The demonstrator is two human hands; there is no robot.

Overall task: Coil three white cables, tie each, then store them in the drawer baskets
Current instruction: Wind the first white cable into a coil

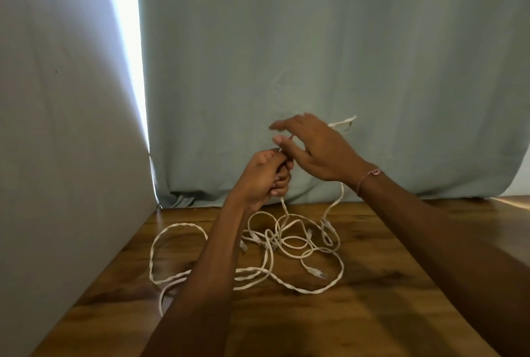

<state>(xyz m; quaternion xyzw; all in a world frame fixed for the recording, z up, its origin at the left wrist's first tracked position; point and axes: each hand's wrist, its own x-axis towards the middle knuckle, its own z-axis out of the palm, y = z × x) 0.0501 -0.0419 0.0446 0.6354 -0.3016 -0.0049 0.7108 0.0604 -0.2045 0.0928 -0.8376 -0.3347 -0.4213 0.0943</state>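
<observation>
One view only, worn on the person's head, looking forward and slightly down. It sits close: both forearms run in from the bottom edge, and the left grip (265, 176) and right grip (317, 150) meet near the middle of the picture. Below the grips lies the wooden worktop (372, 313); behind them a curtain (315, 41) fills the upper half. The wide lens bends the edges.
</observation>
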